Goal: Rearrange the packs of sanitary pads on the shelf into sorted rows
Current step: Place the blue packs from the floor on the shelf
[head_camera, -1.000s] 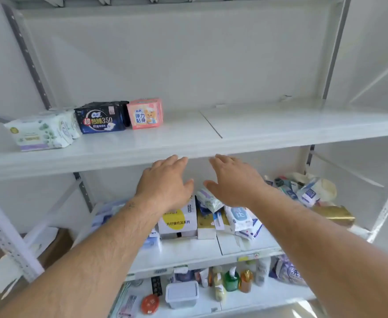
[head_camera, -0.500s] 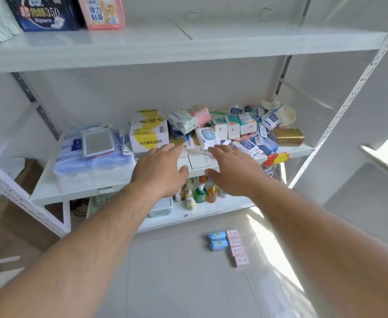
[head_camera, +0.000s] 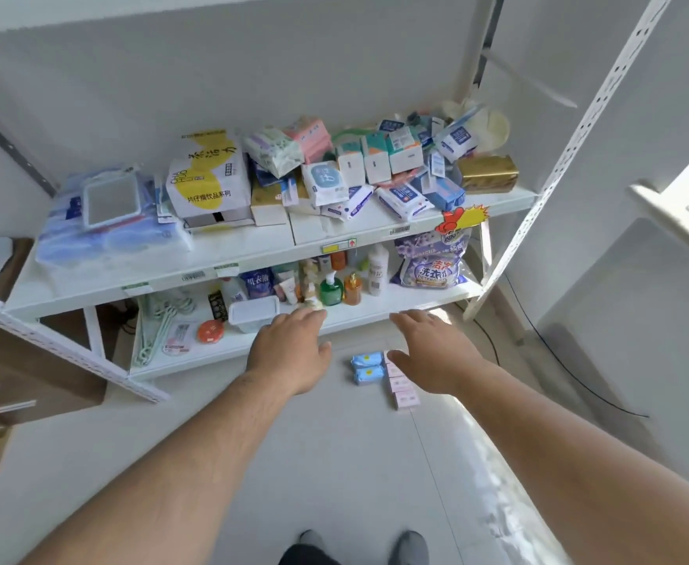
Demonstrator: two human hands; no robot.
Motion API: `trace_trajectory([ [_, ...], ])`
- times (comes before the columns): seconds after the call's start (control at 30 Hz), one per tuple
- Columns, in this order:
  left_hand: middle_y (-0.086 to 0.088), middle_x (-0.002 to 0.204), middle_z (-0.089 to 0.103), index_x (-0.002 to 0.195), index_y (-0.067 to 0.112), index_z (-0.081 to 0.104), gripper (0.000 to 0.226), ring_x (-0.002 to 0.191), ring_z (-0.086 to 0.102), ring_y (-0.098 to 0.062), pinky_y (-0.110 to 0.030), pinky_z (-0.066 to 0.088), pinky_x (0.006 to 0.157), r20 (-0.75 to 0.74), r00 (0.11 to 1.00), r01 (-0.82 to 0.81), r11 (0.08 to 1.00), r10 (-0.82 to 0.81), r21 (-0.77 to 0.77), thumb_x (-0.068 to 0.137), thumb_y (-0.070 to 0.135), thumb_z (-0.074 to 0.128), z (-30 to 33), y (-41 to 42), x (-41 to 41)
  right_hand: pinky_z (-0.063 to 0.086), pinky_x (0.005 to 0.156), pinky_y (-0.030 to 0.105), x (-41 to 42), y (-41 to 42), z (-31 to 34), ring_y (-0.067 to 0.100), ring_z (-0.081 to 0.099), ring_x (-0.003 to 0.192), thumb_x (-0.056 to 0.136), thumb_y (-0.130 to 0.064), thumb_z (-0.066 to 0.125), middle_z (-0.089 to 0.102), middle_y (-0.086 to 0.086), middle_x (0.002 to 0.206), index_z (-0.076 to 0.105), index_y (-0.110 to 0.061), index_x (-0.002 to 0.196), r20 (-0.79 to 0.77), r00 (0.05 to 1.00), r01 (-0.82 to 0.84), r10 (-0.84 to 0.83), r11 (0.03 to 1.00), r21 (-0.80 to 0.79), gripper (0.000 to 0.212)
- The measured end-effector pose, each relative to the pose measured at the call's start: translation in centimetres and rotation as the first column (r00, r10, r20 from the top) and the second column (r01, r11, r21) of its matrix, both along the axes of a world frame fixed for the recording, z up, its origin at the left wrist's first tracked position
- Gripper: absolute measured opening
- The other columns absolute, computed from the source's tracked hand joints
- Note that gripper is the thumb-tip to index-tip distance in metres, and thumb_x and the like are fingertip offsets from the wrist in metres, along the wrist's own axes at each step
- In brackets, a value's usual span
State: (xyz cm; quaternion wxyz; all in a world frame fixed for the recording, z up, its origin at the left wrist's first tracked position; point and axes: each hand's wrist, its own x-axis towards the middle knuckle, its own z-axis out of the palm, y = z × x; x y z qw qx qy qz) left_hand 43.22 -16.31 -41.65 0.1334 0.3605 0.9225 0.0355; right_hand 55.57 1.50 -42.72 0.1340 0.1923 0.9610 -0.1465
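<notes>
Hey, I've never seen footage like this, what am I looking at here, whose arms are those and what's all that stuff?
This is one picture from a camera worn on a person's head, looking down. The left hand and right hand reach forward, open, holding nothing. Ahead is a white shelf piled with jumbled packs and a large paper bag. The shelf below holds bottles and a purple detergent bag. On the floor lie small blue packs and pink packs in short rows.

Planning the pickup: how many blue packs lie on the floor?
2. One blue pack lies beside the right hand; the other sits just nearer. More may hide under that hand.
</notes>
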Motion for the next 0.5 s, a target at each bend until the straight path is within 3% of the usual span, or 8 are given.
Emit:
trace_trajectory([
  [0.23, 0.006, 0.153, 0.036, 0.150, 0.027, 0.032, 0.058, 0.134, 0.040, -0.021, -0.038, 0.037, 0.108, 0.076, 0.997, 0.003, 0.997, 0.003, -0.080, 0.095, 0.037, 0.046, -4.8, 2.8, 0.8, 0.042, 0.104, 0.037, 2.0, 3.8, -5.1, 0.024, 0.041, 0.134, 0.097, -0.042, 0.053, 0.037, -0.001, 0.153, 0.029, -0.022, 0.152, 0.099, 0.994, 0.043, -0.035, 0.996, -0.076, 0.063],
  [0.5, 0.006, 0.152, 0.036, 0.149, 0.025, 0.031, 0.056, 0.133, 0.040, -0.022, -0.035, 0.037, 0.106, 0.177, 0.983, 0.075, 0.991, -0.055, -0.110, 0.095, 0.034, 0.045, -11.7, 6.3, -5.8, 0.042, 0.102, 0.035, -2.1, 6.1, -10.8, 0.024, 0.042, 0.131, 0.097, -0.042, 0.051, 0.039, -0.001, 0.150, 0.029, -0.020, 0.152, 0.198, 0.975, 0.122, -0.103, 0.989, -0.084, 0.063],
])
